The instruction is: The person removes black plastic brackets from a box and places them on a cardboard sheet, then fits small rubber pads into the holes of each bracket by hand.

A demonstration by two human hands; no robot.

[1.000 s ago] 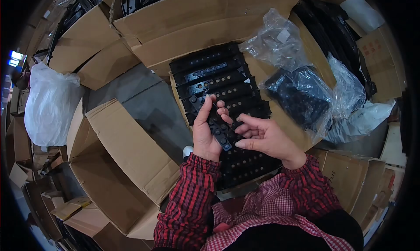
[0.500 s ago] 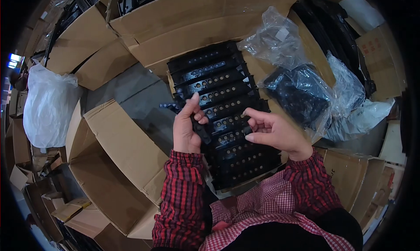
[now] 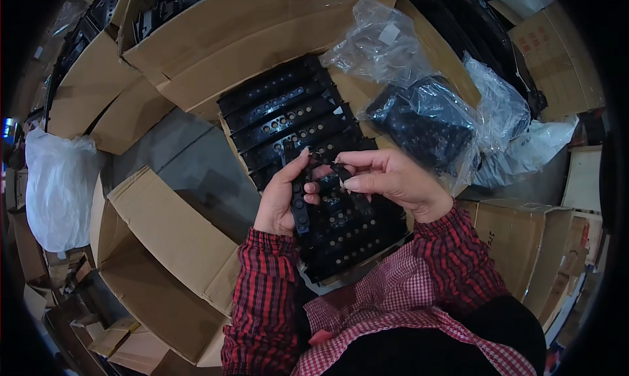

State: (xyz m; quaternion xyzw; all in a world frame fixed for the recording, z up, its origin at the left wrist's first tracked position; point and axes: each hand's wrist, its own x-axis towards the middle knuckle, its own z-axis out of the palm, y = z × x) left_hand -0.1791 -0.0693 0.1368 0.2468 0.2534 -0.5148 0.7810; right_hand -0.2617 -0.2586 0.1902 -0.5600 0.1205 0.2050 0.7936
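Note:
My left hand [image 3: 285, 194] is closed around a long black plastic strip [image 3: 300, 209] with round marks along it. Thumb and fingers of my right hand [image 3: 388, 181] pinch a small dark piece [image 3: 343, 173], whose exact kind I cannot make out. Both hands are close together, fingertips nearly meeting. Beneath them lie black plastic panels [image 3: 262, 128] set side by side in rows, each with a line of round light-coloured discs or holes. My hands hide part of the middle rows.
Left of the panels stands an open cardboard box [image 3: 173, 228]. Clear plastic bags [image 3: 383, 45] and a bagged black part [image 3: 422, 117] lie to the right. A large carton [image 3: 255, 42] holding black parts is behind. A white bag [image 3: 62, 189] stands far left.
My right hand has moved left and up, bringing its small piece beside my left hand. The strip in my left hand now points more upright. The whole view has shifted slightly.

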